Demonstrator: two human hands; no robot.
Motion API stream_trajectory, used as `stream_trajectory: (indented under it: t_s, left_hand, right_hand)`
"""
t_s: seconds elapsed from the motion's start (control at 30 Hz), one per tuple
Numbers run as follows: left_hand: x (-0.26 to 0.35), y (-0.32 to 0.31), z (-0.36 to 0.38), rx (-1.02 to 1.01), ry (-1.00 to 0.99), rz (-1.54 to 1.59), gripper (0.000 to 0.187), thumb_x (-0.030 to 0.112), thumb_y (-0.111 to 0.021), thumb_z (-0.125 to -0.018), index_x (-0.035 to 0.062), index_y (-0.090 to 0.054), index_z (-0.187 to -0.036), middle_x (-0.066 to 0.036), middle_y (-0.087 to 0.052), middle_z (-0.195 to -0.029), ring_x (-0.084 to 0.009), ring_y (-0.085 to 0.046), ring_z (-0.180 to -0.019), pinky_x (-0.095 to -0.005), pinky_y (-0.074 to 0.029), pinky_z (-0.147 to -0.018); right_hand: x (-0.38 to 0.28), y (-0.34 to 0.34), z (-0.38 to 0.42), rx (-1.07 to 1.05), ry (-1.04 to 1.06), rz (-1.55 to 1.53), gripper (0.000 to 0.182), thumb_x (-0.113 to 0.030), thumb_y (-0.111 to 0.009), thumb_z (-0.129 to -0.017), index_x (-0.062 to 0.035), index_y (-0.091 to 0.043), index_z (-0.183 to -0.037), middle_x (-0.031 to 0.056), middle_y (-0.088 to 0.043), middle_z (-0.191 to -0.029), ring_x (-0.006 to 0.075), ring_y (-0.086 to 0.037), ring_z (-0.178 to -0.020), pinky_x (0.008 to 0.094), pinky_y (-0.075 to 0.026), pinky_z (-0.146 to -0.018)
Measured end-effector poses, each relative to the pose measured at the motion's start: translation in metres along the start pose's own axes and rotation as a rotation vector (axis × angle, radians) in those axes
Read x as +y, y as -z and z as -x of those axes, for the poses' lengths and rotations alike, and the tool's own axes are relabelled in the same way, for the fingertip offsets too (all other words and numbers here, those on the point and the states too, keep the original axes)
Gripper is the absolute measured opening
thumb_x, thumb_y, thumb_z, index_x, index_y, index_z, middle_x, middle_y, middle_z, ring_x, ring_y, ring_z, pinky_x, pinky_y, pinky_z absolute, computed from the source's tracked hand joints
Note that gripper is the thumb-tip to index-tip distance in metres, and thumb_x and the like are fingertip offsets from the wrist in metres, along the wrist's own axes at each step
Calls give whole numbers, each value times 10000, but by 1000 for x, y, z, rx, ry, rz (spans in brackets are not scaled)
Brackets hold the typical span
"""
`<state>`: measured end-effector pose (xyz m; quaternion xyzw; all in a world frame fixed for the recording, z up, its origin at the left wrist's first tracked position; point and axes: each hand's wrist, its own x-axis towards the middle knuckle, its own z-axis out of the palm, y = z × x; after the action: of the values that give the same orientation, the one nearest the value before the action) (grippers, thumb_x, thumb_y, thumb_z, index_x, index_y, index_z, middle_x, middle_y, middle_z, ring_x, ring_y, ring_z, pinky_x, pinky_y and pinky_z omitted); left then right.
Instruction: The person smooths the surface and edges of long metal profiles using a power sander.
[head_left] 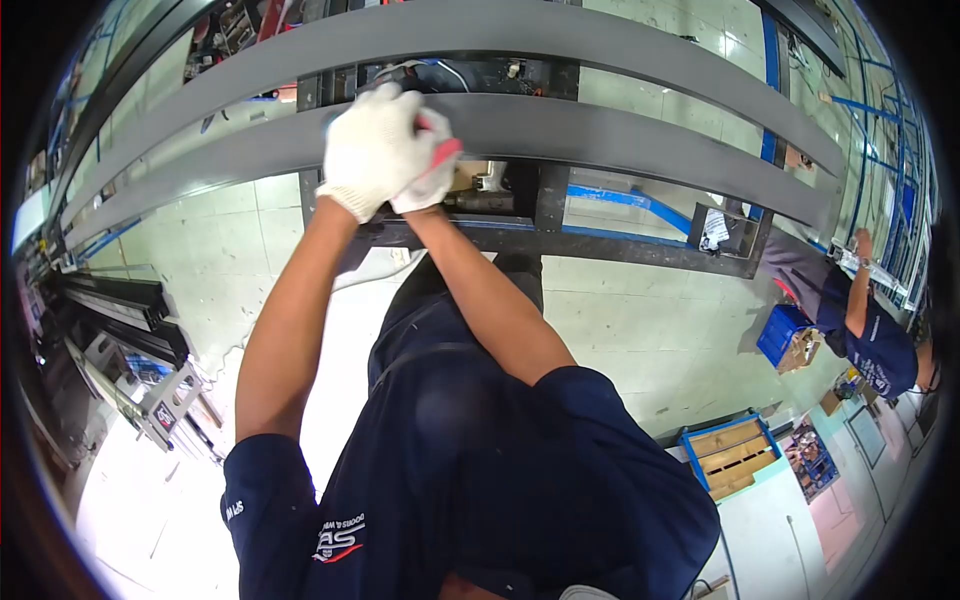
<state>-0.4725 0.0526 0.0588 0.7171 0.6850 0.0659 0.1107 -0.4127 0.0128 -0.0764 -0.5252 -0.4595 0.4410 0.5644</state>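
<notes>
My left hand [372,150], in a white knit glove, is closed and lies over the front one of two long grey metal bars [600,132]. Tight against it on the right is my right hand [432,178], gloved the same way, with a pinkish-red patch at the thumb side. The right fingers are curled and partly covered by the left hand. I cannot tell what the two hands grip. Just beyond the fingers, a dark object with a cable [448,72] shows between the bars.
A second grey bar [560,30] runs parallel behind. Beneath both is a dark frame [550,200] with tools inside. Dark profiles [120,300] are stacked at left. Another person [870,330] works at far right near a blue crate [785,338]. A wooden pallet [735,455] lies lower right.
</notes>
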Motion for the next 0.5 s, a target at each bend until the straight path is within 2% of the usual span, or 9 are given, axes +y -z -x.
stream_trajectory:
  t_s: [0.03, 0.1, 0.13, 0.17, 0.23, 0.33, 0.37, 0.43, 0.5]
  left_hand:
    - [-16, 6, 7, -32, 32, -19, 226, 309, -751, -906, 93, -740, -974, -142, -707, -1008, -386, -737, -1011, -517, -610, -863]
    - [-35, 13, 18, -56, 67, -32, 256, 326, -749, -914, 91, -740, -1014, -143, -693, -1008, -407, -728, -1007, -529, -588, -858]
    - [-40, 15, 19, -67, 77, -35, 264, 330, -751, -916, 90, -740, -1025, -144, -688, -1003, -410, -726, -1005, -533, -582, -848]
    - [-38, 15, 20, -82, 82, -28, 272, 334, -753, -918, 90, -740, -1036, -145, -684, -997, -412, -724, -1002, -536, -576, -839]
    - [-23, 14, 13, -122, 67, -46, 273, 342, -761, -917, 86, -732, -1009, -146, -677, -990, -413, -725, -1002, -535, -571, -834]
    - [28, 4, -4, -130, -27, -25, 259, 328, -774, -905, 81, -723, -966, -148, -678, -991, -412, -721, -992, -534, -578, -836]
    - [46, 1, -9, -116, -67, -21, 256, 324, -776, -902, 80, -721, -958, -149, -679, -991, -410, -720, -992, -534, -580, -836]
    - [84, -14, -22, -104, -179, -14, 255, 315, -794, -881, 77, -722, -936, -151, -686, -1000, -386, -723, -1021, -522, -591, -843]
    - [134, -24, -36, -115, -248, 33, 249, 308, -797, -874, 75, -734, -937, -144, -699, -1013, -379, -727, -1027, -516, -604, -855]
  right_hand:
    - [-8, -14, 4, -25, 4, -31, 370, -266, -817, -993, -20, -721, -1254, 169, -729, -1186, 367, -718, -1107, 470, -573, -1003]
    - [11, -39, 18, -43, -19, -130, 543, -515, -537, -1149, -19, -735, -1250, 202, -724, -1142, 405, -721, -1063, 492, -566, -972]
    - [1, -41, 18, -42, -22, -119, 665, -576, -390, -1178, -10, -738, -1215, 213, -716, -1112, 433, -712, -1028, 509, -558, -952]
    - [0, -34, 15, -50, 95, -18, 660, -552, -373, -1188, 0, -736, -1181, 221, -710, -1112, 444, -705, -1021, 508, -558, -950]
    - [0, -20, 10, -39, 38, -58, 249, -152, -725, -1000, -25, -753, -1212, 172, -758, -1168, 333, -743, -1084, 445, -584, -972]
    - [-11, 29, -5, 68, 60, -90, 393, -362, -565, -1119, -13, -725, -1202, 205, -714, -1101, 413, -716, -1034, 475, -570, -956]
    - [-13, 50, -15, 74, 74, 25, 301, -264, -678, -1046, -19, -723, -1213, 189, -719, -1097, 390, -723, -1035, 463, -574, -945]
    - [-7, 90, -28, 114, -26, 86, 326, -248, -760, -1000, -17, -726, -1227, 168, -728, -1112, 344, -727, -1043, 435, -575, -951]
    - [9, 132, -42, 218, -128, -132, 363, -224, -815, -957, -12, -730, -1239, 134, -735, -1133, 277, -720, -1057, 397, -569, -961]
